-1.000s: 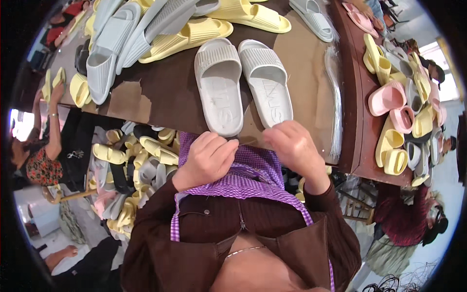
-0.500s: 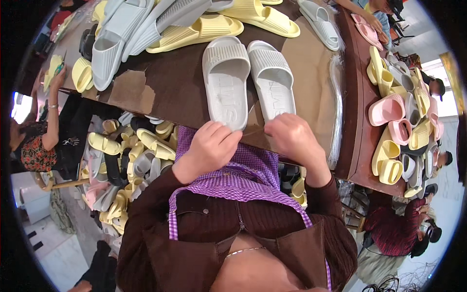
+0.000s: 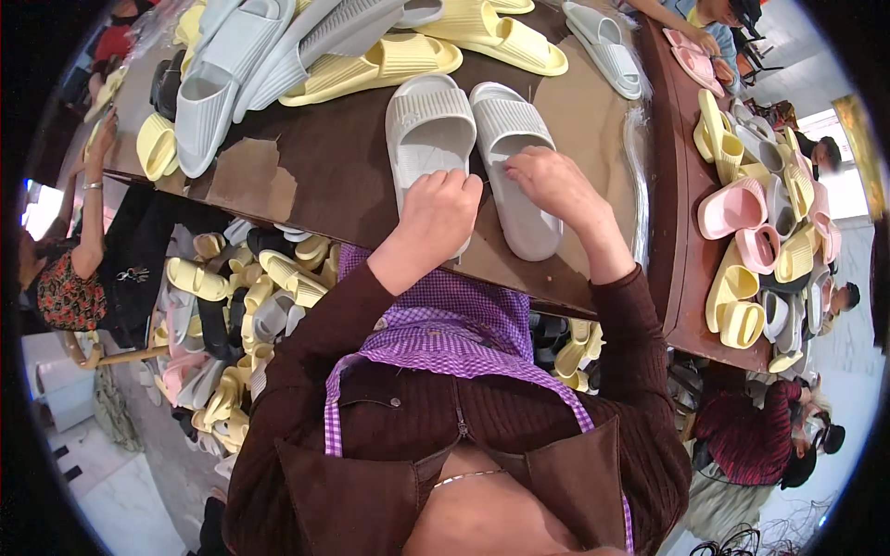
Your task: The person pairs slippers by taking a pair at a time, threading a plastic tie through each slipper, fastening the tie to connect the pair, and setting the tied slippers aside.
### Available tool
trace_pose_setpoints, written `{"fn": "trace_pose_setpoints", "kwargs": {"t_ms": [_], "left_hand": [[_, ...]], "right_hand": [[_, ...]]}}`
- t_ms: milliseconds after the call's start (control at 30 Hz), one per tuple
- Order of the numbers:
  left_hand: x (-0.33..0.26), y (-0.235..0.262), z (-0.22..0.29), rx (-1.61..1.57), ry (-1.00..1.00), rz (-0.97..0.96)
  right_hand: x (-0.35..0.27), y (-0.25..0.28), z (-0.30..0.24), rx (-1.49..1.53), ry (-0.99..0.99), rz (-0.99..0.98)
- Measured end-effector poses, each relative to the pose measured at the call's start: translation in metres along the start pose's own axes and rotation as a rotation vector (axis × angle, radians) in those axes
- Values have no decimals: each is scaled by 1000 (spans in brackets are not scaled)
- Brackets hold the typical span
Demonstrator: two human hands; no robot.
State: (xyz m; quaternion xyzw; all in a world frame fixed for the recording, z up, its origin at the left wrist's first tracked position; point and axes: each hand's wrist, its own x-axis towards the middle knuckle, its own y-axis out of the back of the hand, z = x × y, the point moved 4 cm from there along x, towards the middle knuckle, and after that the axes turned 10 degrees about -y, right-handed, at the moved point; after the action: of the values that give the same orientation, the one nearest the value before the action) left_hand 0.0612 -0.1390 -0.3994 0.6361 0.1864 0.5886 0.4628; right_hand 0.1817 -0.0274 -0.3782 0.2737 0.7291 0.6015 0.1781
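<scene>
Two pale grey ribbed slippers lie side by side on the brown table (image 3: 306,176), toes pointing away from me. My left hand (image 3: 438,221) is curled into a loose fist over the heel of the left grey slipper (image 3: 425,125). My right hand (image 3: 556,185) rests on the heel half of the right grey slipper (image 3: 508,119), fingertips pinching at its inner edge by the gap between the pair. What the fingers pinch there is too small to make out.
Grey and yellow slippers (image 3: 389,56) are piled along the table's far side. Pink and yellow slippers (image 3: 756,232) crowd a bench at right. More slippers (image 3: 232,306) are heaped on the floor at left. Other people sit at left (image 3: 74,278) and lower right (image 3: 751,431).
Both my hands have moved forward from the table's near edge onto the heels of the two grey slippers. The slippers have stayed side by side.
</scene>
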Motion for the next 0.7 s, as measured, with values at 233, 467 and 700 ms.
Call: {"fn": "trace_pose_setpoints", "kwargs": {"t_ms": [233,467,700], "left_hand": [[5,-10,-28,109,32,-17],[20,-15,-44,179,5,37],[20,-29,-60,50,34,52]], "right_hand": [[17,15,42,672,-114,11],[68,-16,142,451,-684,119],[97,-29,120,620,-638,65]]}}
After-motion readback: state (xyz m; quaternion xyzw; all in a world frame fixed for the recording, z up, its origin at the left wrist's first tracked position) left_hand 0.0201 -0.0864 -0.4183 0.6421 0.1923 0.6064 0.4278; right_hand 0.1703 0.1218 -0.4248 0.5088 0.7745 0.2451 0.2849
